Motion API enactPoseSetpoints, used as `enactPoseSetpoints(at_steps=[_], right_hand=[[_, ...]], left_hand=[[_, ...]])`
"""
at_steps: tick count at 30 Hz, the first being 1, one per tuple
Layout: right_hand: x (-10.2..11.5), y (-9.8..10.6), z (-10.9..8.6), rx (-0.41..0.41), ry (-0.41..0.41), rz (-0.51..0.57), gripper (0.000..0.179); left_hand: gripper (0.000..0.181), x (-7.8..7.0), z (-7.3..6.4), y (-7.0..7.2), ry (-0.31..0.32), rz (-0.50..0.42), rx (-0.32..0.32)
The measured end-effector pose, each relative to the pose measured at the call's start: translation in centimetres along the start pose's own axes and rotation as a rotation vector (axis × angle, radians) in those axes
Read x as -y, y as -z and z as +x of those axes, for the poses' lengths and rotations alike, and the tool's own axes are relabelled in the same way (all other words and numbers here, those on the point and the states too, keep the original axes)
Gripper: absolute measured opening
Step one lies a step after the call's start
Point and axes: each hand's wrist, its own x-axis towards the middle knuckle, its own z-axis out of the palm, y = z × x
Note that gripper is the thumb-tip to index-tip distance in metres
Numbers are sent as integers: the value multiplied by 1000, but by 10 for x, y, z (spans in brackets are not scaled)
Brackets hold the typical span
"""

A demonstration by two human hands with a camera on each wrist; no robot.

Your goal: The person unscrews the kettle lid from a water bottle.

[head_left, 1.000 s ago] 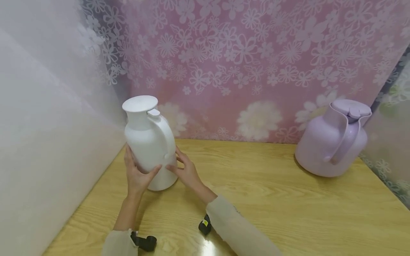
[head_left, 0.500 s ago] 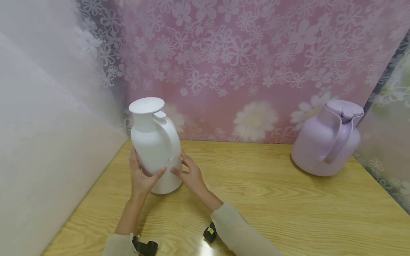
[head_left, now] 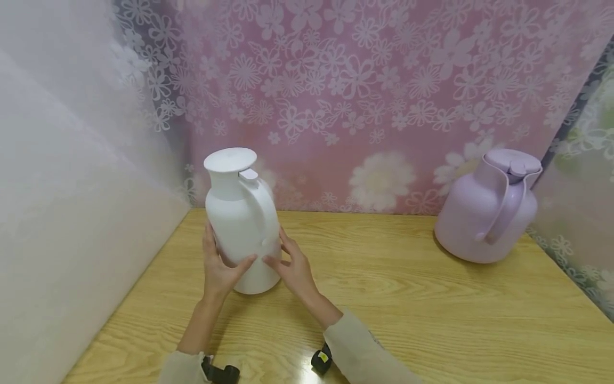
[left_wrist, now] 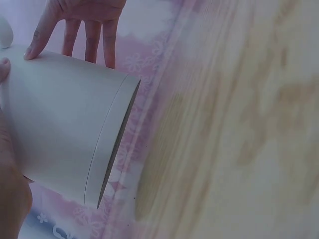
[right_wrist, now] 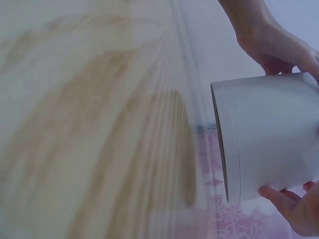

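Note:
A white thermos jug is held between both hands, its handle and lid lever turned toward the right front. My left hand wraps the lower left side, thumb across the front. On the other side my right hand grips below the handle, its thumb close to the left one. In the left wrist view the jug's base hangs clear of the table, over a dark shadow. The right wrist view shows the same gap under the jug. The far fingers are partly hidden behind the body.
A lilac thermos jug stands at the back right of the wooden table. A pale wall borders the left side, and a pink flowered curtain hangs along the back edge. Black wrist cameras sit below the sleeves.
Both hands have carried the white thermos jug a short way to the right and slightly toward the front. The head view has shifted a little; the grip looks the same.

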Motion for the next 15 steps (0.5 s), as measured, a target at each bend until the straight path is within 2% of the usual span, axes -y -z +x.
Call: enactPoseSetpoints(at_steps=[7,15], right_hand=[[7,4,-7,-47,7,-3,67],[8,9,-16,-84,-6,-17,67]], left_hand=[[107,-3,-1,-5,-28,-36,14],[107,-6,-3,-10,-27,-75,36]])
